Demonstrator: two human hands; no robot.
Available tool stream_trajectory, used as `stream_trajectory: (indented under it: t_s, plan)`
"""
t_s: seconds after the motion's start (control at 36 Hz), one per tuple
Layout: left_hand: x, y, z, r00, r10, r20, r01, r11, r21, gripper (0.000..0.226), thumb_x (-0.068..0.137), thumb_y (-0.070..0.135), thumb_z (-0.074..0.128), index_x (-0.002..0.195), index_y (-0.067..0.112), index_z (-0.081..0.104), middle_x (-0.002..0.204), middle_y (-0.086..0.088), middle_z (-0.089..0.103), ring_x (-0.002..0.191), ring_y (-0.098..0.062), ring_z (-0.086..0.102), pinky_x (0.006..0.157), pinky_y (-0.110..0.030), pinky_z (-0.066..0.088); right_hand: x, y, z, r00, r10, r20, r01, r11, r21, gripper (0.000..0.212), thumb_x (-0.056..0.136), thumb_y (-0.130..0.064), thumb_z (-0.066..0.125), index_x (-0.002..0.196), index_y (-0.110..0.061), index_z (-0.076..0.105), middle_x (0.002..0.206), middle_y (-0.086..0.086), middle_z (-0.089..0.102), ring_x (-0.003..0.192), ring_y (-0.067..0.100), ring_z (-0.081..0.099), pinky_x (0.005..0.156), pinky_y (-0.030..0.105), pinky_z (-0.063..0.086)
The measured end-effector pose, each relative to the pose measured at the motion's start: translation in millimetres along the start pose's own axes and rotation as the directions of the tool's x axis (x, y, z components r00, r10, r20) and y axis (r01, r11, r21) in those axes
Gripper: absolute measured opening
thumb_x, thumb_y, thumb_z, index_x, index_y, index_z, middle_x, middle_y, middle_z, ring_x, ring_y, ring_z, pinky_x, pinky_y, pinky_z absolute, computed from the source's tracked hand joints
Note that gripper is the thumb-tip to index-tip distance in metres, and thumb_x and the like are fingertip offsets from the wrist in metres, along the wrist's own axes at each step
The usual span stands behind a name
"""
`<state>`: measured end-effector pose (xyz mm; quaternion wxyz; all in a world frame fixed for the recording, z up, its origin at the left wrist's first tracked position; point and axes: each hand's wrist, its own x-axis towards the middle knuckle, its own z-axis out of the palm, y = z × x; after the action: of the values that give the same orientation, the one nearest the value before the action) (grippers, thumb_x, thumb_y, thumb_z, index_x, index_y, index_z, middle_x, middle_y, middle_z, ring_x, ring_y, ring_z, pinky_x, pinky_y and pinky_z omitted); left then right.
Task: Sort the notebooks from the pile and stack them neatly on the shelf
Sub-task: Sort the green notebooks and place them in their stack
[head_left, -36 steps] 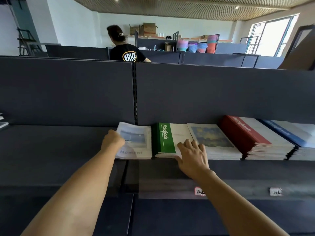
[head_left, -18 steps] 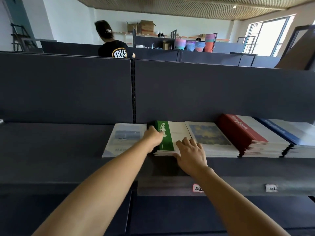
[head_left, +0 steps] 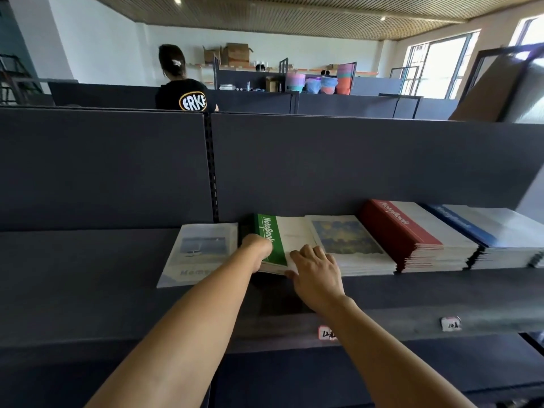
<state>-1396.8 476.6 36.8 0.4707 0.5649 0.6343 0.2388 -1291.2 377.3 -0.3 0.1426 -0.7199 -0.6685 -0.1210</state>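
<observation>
Several notebook stacks lie in a row on a dark shelf. From the left: a pale notebook with a landscape photo, a green-spined stack marked NoteBook, a stack with a blue-yellow painting, a red-spined stack and a blue-spined stack. My left hand presses against the left spine side of the green stack, fingers curled under. My right hand rests flat on the green stack's front edge, thumb at its lower corner.
A dark back panel rises behind the shelf. Two price tags sit on the shelf's front lip. Beyond the panel a person in a black shirt stands facing away, with boxes and coloured bins further back.
My left hand left the pale landscape notebook and moved right to the green stack's spine. The pale notebook now lies a little apart to the left. My right hand stayed on the green stack.
</observation>
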Motion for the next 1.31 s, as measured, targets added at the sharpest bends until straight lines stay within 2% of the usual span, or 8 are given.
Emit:
stream_trajectory:
  t_s: [0.11, 0.22, 0.39, 0.64, 0.81, 0.92, 1.08, 1.31]
  plan:
    - [1, 1, 0, 0.998, -0.052, 0.018, 0.053, 0.997, -0.056, 0.036, 0.100, 0.009, 0.042, 0.134, -0.001, 0.043, 0.099, -0.009, 0.053, 0.081, -0.019, 0.043, 0.077, -0.025, 0.034, 1, -2, 0, 1.000, -0.015, -0.006, 0.015, 1.000, 0.004, 0.039, 0.094, -0.045, 0.050, 0.128, -0.026, 0.049, 0.125, -0.003, 0.052, 0.117, 0.020, 0.045, 0.096, 0.033, 0.038]
    - [6, -1, -3, 0.998, -0.032, -0.045, 0.029, 0.998, -0.062, 0.036, 0.095, 0.003, 0.050, 0.131, -0.002, 0.048, 0.120, -0.016, 0.056, 0.089, -0.023, 0.047, 0.074, -0.028, 0.038, 2, -4, 1, 0.999, -0.038, -0.004, 0.038, 0.999, 0.017, 0.040, 0.094, -0.045, 0.050, 0.129, -0.025, 0.050, 0.124, -0.002, 0.052, 0.116, 0.021, 0.045, 0.095, 0.033, 0.038]
    - [4, -7, 1, 0.981, 0.030, -0.190, 0.000, 0.988, 0.155, 0.045, 0.095, 0.009, 0.051, 0.136, -0.001, 0.039, 0.133, -0.016, 0.045, 0.099, -0.023, 0.050, 0.080, -0.028, 0.046, 4, -3, 1, 0.998, -0.055, 0.009, 0.055, 0.998, -0.002, 0.042, 0.094, -0.047, 0.048, 0.129, -0.024, 0.050, 0.125, -0.002, 0.052, 0.116, 0.021, 0.044, 0.096, 0.033, 0.038]
    - [-4, -11, 13, 0.962, 0.154, -0.226, -0.047, 0.908, 0.417, 0.056, 0.090, 0.014, 0.060, 0.139, 0.000, 0.035, 0.136, -0.018, 0.044, 0.122, -0.032, 0.048, 0.098, -0.040, 0.048, 5, -2, 4, 0.999, -0.052, 0.011, 0.052, 0.998, -0.023, 0.039, 0.094, -0.049, 0.047, 0.125, -0.027, 0.050, 0.123, -0.003, 0.051, 0.114, 0.020, 0.044, 0.093, 0.032, 0.036]
    - [-14, -11, 13, 0.891, 0.415, -0.181, -0.221, 0.747, 0.627, 0.039, 0.091, 0.004, 0.050, 0.129, 0.012, 0.049, 0.128, -0.008, 0.052, 0.114, -0.027, 0.052, 0.084, -0.036, 0.048, 4, -3, 2, 0.997, -0.063, 0.033, 0.064, 0.997, -0.032, 0.043, 0.094, -0.052, 0.045, 0.130, -0.029, 0.047, 0.124, -0.004, 0.050, 0.115, 0.019, 0.043, 0.094, 0.032, 0.035]
    - [-20, -21, -3, 0.824, 0.540, -0.173, -0.251, 0.622, 0.742, 0.030, 0.096, 0.016, 0.048, 0.126, 0.015, 0.053, 0.128, -0.005, 0.054, 0.116, -0.023, 0.051, 0.094, -0.036, 0.042, 4, -5, -4, 0.995, -0.057, 0.085, 0.061, 0.997, -0.046, 0.047, 0.094, -0.055, 0.040, 0.131, -0.027, 0.046, 0.128, -0.001, 0.048, 0.118, 0.021, 0.043, 0.096, 0.035, 0.036]
    - [-32, -51, -48, 0.800, 0.582, -0.145, -0.201, 0.487, 0.850, 0.037, 0.101, 0.039, 0.037, 0.122, 0.015, 0.055, 0.126, -0.005, 0.056, 0.115, -0.025, 0.052, 0.092, -0.037, 0.039, 19, -23, -21, 0.983, 0.002, 0.183, 0.025, 0.990, -0.141, 0.052, 0.098, -0.055, 0.025, 0.125, -0.021, 0.055, 0.129, 0.004, 0.052, 0.120, 0.024, 0.046, 0.098, 0.040, 0.033]
    - [-60, -108, -127, 0.835, 0.475, -0.278, 0.001, 0.503, 0.864, 0.045, 0.100, 0.046, 0.034, 0.124, 0.014, 0.056, 0.125, -0.005, 0.057, 0.116, -0.025, 0.051, 0.093, -0.038, 0.039, 28, -75, -22, 0.985, -0.090, 0.145, 0.091, 0.996, 0.000, 0.048, 0.098, -0.053, 0.030, 0.116, -0.018, 0.059, 0.120, 0.007, 0.059, 0.115, 0.025, 0.050, 0.093, 0.039, 0.035]
